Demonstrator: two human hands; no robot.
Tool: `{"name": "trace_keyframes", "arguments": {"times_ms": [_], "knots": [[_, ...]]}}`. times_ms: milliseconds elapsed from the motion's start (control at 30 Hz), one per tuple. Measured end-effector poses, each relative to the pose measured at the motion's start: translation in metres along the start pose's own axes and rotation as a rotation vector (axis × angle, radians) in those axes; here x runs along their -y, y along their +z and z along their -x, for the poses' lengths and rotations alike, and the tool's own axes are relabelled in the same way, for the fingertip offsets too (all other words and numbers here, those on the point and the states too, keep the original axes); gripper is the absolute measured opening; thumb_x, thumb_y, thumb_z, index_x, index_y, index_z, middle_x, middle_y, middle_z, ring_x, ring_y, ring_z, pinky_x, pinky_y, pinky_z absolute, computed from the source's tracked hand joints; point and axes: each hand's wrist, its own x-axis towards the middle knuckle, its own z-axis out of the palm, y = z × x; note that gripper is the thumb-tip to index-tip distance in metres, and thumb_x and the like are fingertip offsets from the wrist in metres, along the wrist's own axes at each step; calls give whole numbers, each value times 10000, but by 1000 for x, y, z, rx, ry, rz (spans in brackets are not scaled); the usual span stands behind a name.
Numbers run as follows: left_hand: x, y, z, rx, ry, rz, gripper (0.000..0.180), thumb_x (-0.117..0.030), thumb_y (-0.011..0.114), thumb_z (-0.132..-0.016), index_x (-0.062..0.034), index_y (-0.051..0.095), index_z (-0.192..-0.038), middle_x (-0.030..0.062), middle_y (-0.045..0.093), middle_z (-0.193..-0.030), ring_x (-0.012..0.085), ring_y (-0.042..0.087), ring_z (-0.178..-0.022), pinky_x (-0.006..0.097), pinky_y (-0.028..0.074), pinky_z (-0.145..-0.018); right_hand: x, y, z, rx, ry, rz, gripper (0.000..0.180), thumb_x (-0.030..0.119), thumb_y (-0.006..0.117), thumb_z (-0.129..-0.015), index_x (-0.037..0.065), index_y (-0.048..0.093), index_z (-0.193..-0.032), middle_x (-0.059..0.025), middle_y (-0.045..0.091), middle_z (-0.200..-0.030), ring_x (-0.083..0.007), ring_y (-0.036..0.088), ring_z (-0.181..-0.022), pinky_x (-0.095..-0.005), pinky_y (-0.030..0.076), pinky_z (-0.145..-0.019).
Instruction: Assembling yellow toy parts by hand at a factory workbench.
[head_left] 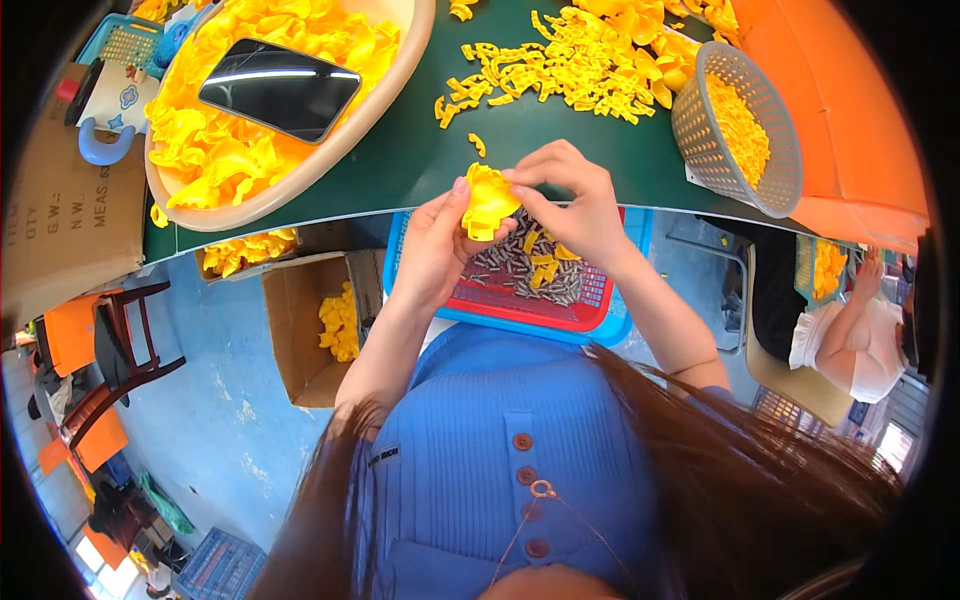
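A yellow moulded plastic part (489, 203), hollow and cup-like, is held over the table's near edge. My left hand (440, 232) grips it from the left, thumb on its side. At its upper right edge my right hand (572, 196) pinches with thumb and finger; whether a small piece sits between those fingertips is hidden. A small curved yellow piece (477, 145) lies on the green table just beyond. Below my hands a red basket (590, 290) holds grey metal screw-like pieces (500, 268) and a few yellow bits.
On the green table (420, 130) stand a beige tub (400, 75) of yellow parts with a phone (280, 90) on top, a pile of small yellow pieces (560, 70), and a grey basket (690, 125). A cardboard box (295, 340) is at lower left. Another person (850, 340) sits at right.
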Motion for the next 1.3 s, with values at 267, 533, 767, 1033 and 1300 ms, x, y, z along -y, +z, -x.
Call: {"name": "trace_keyframes", "arguments": {"times_ms": [267,533,767,1033,1300], "knots": [[0,4,1,0,20,6,410,-305,413,-960,70,529,-1075,157,623,-979,199,655,-817,272,559,-730,2,3,-2,-94,-172,180,185,-43,671,-672,25,669,-844,-70,633,-789,-213,581,-755,-289,476,-670],[-5,6,7,-56,59,17,425,-321,389,-969,58,542,-1085,118,623,-970,167,635,-838,258,535,-755,13,-3,-5,83,-123,75,245,-49,577,-712,-2,639,-944,-113,590,-915,-250,548,-852,-326,457,-736],[-2,-1,5,17,32,-50,415,-311,389,-970,56,529,-1102,122,621,-982,170,637,-829,256,536,-746,7,-1,4,124,-160,60,295,5,557,-736,-29,607,-1025,-139,573,-960,-277,537,-892,-353,440,-777],[-11,-21,-1,-149,83,84,416,-312,423,-956,58,503,-1127,153,608,-1037,209,642,-847,263,556,-722,-6,-16,47,586,292,69,177,69,586,-772,26,632,-937,-113,578,-972,-261,565,-905,-347,474,-705],[-6,-13,2,-10,59,143,366,-197,370,-968,17,421,-1260,182,540,-1170,254,625,-929,290,550,-772,-48,16,124,721,151,446,170,79,597,-724,57,626,-890,-110,575,-811,-305,597,-802,-414,494,-658]]}}
